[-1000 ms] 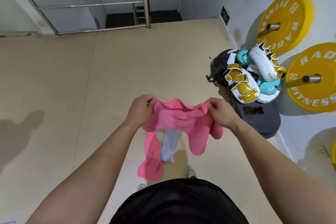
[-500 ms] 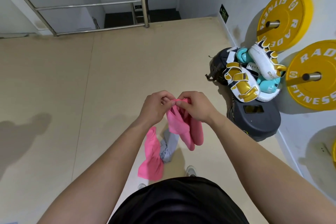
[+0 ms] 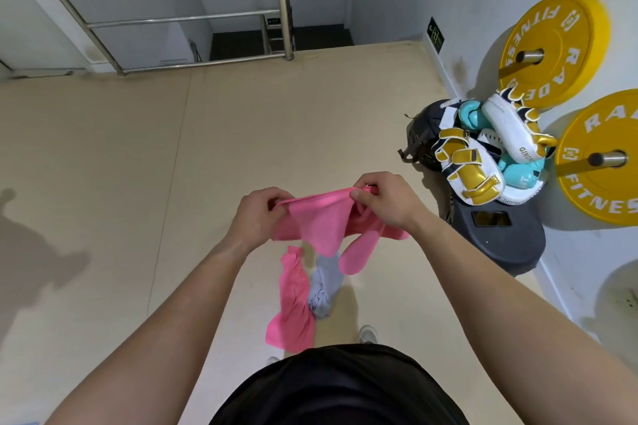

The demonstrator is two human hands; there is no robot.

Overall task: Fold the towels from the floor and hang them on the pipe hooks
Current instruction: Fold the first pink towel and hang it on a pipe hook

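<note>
I hold a pink towel (image 3: 322, 226) in the air in front of me. My left hand (image 3: 257, 216) pinches its top edge at the left, and my right hand (image 3: 385, 198) pinches the same edge at the right. The edge is stretched short between them and the cloth hangs down in loose folds. On the beige floor (image 3: 138, 183) below lie a second pink towel (image 3: 293, 304) and a grey towel (image 3: 324, 288), both crumpled and touching each other. No pipe hooks are in view.
A black bin (image 3: 500, 245) stands at the right wall with white-and-gold boxing pads (image 3: 466, 169) and teal gloves (image 3: 521, 171) piled behind it. Yellow weight plates (image 3: 552, 48) hang on wall pegs. A steel railing (image 3: 283, 0) guards a stairwell at the back.
My hands were wide apart, then came together with the towel doubled. Now they have drawn apart again, stretching the top edge between them.
</note>
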